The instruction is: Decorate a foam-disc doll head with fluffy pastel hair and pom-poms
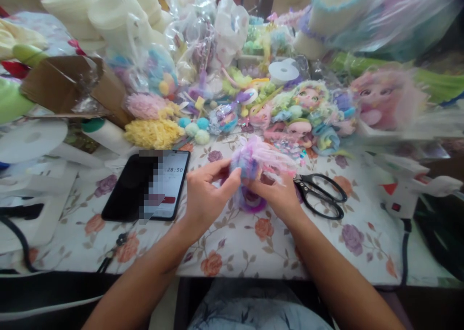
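Note:
Between my two hands is a small fluffy piece (250, 158) in pink, purple and blue, with pale pink strands spreading to the right. My left hand (208, 190) pinches its left side between thumb and fingers. From the right, my right hand (277, 192) grips its lower part, and those fingertips are partly hidden. A purple ring-shaped part (253, 207) shows below the fluff, close to the tablecloth. Whether it belongs to the held piece I cannot tell. Black-handled scissors (305, 189) lie just right of my right hand, their blades hidden by it.
A phone (123, 190) lies left on the flowered tablecloth (235, 243). Yellow trim (154, 134), pom-poms (202, 136) and doll-faced pieces (308, 98) crowd the back. A cardboard box (65, 86) is at left. A white corded device (400, 199) stands right.

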`<state>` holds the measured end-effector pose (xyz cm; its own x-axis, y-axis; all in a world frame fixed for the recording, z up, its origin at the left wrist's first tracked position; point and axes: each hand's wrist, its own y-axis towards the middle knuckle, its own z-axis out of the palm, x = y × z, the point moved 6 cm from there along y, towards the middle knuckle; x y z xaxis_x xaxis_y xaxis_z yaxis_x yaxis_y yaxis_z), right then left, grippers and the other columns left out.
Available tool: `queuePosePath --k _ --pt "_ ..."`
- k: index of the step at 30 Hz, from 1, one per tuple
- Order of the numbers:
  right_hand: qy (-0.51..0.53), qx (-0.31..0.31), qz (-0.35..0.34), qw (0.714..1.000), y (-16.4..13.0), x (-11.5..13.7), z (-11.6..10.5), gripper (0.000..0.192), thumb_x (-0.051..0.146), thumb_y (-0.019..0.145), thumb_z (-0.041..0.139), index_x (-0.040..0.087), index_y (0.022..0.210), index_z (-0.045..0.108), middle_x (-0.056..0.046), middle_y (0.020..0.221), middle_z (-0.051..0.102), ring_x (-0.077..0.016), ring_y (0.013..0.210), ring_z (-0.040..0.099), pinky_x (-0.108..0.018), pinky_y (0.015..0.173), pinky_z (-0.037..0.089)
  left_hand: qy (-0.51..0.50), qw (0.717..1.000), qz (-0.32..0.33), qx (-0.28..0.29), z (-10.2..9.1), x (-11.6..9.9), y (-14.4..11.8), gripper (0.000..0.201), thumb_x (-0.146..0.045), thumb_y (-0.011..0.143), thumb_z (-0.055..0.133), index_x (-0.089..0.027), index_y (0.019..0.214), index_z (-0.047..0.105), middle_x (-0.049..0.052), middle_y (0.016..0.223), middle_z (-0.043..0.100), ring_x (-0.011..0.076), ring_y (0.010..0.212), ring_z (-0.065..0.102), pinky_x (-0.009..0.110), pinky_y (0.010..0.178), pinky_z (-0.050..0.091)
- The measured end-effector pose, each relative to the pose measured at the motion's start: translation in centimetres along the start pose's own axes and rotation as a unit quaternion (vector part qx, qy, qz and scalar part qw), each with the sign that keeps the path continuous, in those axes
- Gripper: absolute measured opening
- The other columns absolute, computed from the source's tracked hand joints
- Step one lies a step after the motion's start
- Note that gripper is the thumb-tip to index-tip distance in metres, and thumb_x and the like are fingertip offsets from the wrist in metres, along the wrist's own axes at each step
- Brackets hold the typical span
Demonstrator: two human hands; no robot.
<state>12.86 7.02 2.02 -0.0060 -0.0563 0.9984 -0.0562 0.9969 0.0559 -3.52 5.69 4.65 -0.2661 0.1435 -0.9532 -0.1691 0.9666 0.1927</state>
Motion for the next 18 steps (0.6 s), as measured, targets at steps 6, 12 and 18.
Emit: queuePosePath --k 6,12,18 --pt "-0.021 -0.009 -0.027 0.999 0.1 0.1 -0.4 0.031 0.031 0.069 0.084 0.026 0.098 0.073 -0.003 0.095 0.074 -0.0302 0.112 0.066 -0.051 0.109 0.046 -0.006 1.000 0.012 -0.004 0.0 -0.4 0.0 0.009 -0.020 0.079 0.072 -0.023 0.080 0.081 -0.001 0.069 0.073 0.0168 0.063 0.063 0.028 0.063 0.048" --pt "0.015 0.021 0.022 0.999 0.0 -1.6 -0.2 0.043 0.044 0.072 0.082 0.024 0.108 0.070 -0.003 0.090 0.074 -0.0303 0.106 0.068 -0.050 0.096 0.054 0.010 0.999 0.032 -0.006 -0.1 -0.7 -0.2 0.011 -0.019 0.079 0.072 -0.023 0.082 0.081 -0.001 0.074 0.075 0.0174 0.065 0.063 0.029 0.066 0.049" --pt "-0.003 0.000 -0.012 1.000 0.0 -1.1 -0.3 0.048 0.041 0.072 0.082 0.027 0.114 0.066 -0.004 0.102 0.073 -0.0294 0.110 0.065 -0.049 0.100 0.052 -0.009 0.999 0.009 -0.036 -0.1 -0.3 -0.3 0.009 -0.020 0.075 0.075 -0.021 0.083 0.079 0.000 0.077 0.077 0.0170 0.064 0.066 0.029 0.066 0.054"
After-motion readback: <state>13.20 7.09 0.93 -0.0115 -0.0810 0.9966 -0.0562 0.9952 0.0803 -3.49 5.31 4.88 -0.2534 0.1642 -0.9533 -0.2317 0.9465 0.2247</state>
